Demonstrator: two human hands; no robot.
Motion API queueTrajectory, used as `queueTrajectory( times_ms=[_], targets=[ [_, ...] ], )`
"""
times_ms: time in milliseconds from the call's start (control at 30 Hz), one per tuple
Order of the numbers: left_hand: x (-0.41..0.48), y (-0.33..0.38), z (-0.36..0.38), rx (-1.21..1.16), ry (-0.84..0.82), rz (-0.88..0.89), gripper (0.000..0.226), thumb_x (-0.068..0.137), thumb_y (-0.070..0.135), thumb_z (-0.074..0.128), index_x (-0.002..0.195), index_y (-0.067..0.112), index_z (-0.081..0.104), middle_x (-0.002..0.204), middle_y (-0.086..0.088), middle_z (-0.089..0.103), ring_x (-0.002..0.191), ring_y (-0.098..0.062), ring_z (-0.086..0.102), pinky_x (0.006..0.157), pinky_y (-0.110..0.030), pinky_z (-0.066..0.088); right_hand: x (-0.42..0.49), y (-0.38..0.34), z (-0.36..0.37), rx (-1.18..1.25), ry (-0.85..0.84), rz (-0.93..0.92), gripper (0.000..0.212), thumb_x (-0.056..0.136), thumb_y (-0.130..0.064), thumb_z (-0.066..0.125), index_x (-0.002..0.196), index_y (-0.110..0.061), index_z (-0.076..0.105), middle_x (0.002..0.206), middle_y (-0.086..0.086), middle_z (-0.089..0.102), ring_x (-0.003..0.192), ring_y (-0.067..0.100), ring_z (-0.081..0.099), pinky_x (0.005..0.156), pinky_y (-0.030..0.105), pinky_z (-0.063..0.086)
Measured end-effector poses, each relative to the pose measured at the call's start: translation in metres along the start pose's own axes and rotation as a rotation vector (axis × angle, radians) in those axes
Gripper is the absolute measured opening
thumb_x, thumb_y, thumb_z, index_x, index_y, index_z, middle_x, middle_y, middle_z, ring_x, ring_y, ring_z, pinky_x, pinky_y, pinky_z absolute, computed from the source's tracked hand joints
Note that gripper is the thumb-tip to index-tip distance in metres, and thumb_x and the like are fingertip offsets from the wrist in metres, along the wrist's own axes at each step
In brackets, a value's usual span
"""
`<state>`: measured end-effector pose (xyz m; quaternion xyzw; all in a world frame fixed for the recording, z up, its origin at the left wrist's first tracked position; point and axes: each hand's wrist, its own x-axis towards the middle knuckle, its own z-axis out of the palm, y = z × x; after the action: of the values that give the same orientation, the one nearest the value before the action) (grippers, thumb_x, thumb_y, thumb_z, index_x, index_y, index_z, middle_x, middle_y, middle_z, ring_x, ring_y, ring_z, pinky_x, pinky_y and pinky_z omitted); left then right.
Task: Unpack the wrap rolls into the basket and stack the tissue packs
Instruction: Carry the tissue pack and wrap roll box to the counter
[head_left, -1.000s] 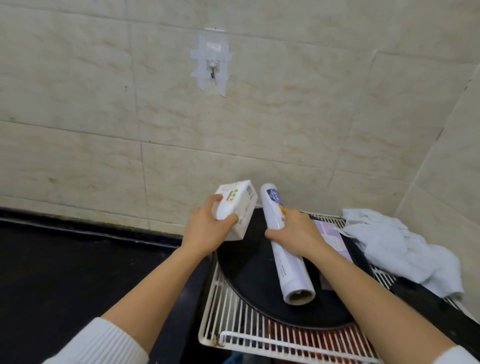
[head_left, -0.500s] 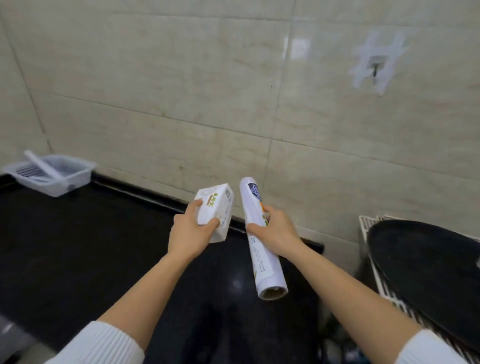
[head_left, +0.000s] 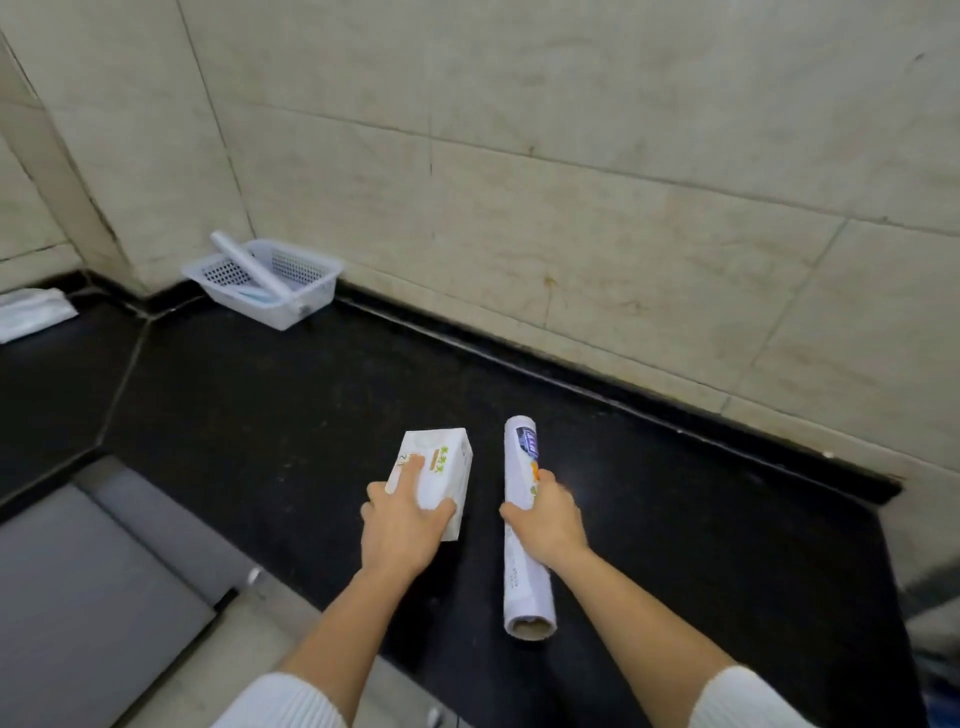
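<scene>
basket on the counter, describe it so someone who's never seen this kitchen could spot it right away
Follow the black counter to its far left corner, where the tiled walls meet. The basket sits there against the wall: small, white, with perforated sides. It is the only container in view, and a white roll leans diagonally across it.

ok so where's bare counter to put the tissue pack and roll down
The black counter is bare between the white basket and the left hand, and along the wall to the right of the right hand. It is crowded only in the far left corner, where the basket holds a roll beside a folded cloth.
</scene>
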<state>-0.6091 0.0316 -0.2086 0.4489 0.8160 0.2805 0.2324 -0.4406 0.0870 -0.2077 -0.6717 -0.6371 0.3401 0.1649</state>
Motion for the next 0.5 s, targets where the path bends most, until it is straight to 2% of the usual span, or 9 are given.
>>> queueTrajectory(
  times_ms=[100,300,500],
  targets=[
    [0.004,-0.012,0.016,0.010,-0.020,-0.004,0.071,0.081,0.047,0.056,0.143,0.042,0.022,0.129,-0.007,0.033,0.110,-0.030,0.039,0.082,-0.040,0.043,0.002,0.005,0.027,-0.061,0.029,0.061,0.067,0.079,-0.036,0.064,0.136,-0.012,0.037,0.125,0.012,0.053,0.108,0.035,0.058,0.081,0.037,0.047],
    [0.014,-0.023,0.046,0.055,-0.083,0.063,0.071,0.082,0.045,0.058,0.144,0.041,0.023,0.135,-0.004,0.027,0.115,-0.027,0.032,0.087,-0.038,0.044,0.007,0.020,0.057,-0.210,0.035,0.057,0.075,0.088,-0.036,0.057,0.146,-0.012,0.017,0.126,0.011,0.041,0.105,0.031,0.058,0.079,0.040,0.050],
    [0.015,-0.034,0.059,0.065,-0.120,0.100,0.075,0.081,0.049,0.060,0.144,0.044,0.020,0.137,-0.002,0.022,0.115,-0.022,0.027,0.088,-0.035,0.041,0.008,0.028,0.061,-0.234,0.032,0.026,0.076,0.090,-0.041,0.056,0.147,-0.013,0.014,0.128,0.010,0.036,0.112,0.027,0.052,0.082,0.040,0.051]
  ],
)
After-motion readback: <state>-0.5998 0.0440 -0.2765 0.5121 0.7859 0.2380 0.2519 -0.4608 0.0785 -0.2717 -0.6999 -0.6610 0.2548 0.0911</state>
